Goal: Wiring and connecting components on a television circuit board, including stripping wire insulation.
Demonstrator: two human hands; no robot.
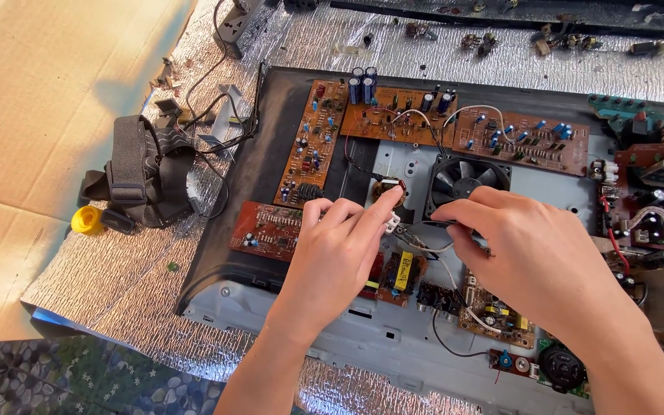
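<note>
At the centre of the frame, a small white connector (390,224) is pinched by the left hand (337,247), while its thin wires (438,247) are gripped by the right hand (524,257) just below the black fan (463,180). Best pulled straight, gently, by the plug body.

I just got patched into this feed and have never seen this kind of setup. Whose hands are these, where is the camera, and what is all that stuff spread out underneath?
The one picture comes from a camera on the person's head, looking down at their own bare hands. The left hand pinches a small white connector; the right hand holds thin wires leading to it. Below lies an opened grey chassis with brown circuit boards and a black fan, resting on silver foil matting. At left are a black strap, a yellow cap and cardboard.
</note>
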